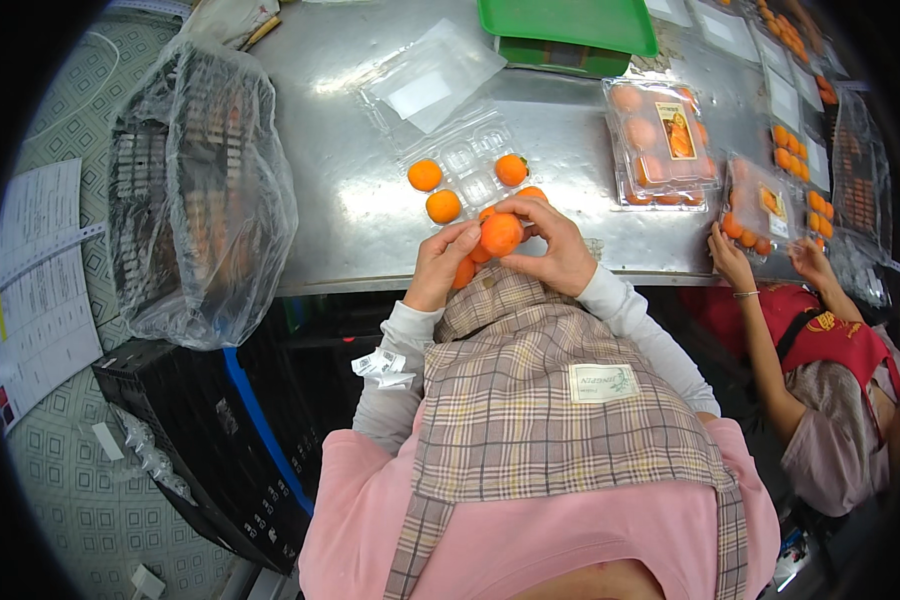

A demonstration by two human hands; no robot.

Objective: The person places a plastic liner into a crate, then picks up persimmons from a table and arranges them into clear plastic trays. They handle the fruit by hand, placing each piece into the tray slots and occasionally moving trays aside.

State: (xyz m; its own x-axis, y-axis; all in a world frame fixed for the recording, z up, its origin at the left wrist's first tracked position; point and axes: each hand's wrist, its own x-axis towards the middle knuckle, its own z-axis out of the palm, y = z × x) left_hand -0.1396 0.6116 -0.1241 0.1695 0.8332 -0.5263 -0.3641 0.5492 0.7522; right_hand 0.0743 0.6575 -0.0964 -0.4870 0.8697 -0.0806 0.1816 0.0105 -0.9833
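Both of my hands meet over the front of a clear plastic clamshell tray (471,166). Between their fingertips is a mandarin (501,234), with my right hand (559,244) on its right side and my left hand (436,264) at its left. More mandarins (462,271) show just under the held one, by my left fingers; whether they are held or lying in the tray, I cannot tell. Two mandarins (443,206) sit in the tray's left cups, and another mandarin (511,170) is at its right. Several middle cups hold nothing. My right fingers partly cover one more fruit.
Fruit-filled clamshells (664,142) are stacked on the metal table (330,217) to the right. A green tray (570,26) is at the back. Left stands a plastic-lined crate (202,195), above black crates (195,442). A co-worker's hands (731,259) hold another pack (761,202).
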